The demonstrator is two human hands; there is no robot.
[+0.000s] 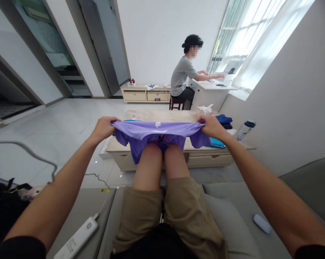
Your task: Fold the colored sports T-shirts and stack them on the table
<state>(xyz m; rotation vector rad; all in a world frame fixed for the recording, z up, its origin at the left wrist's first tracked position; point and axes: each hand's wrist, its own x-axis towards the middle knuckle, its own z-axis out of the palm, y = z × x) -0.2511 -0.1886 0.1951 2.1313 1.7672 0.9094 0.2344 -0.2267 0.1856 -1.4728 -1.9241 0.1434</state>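
A purple T-shirt [157,130] is stretched wide between my two hands, above my knees and at the near edge of the low wooden table [162,116]. White lettering shows on its upper part, and a dark and coloured print lies partly folded below. My left hand [106,127] pinches the shirt's left upper corner. At the opposite corner, my right hand [211,126] grips the cloth with fingers closed. Both sleeves hang down, and the lower cloth touches or hangs just by my knees. Much of the tabletop behind the shirt is hidden.
Dark blue folded cloth [224,120], a clear water bottle [245,130] and a plastic bag [205,109] stand on the table's right part. A power strip [77,239] lies on the sofa [89,205]. Across the room, a person [182,75] sits at a white desk [212,86].
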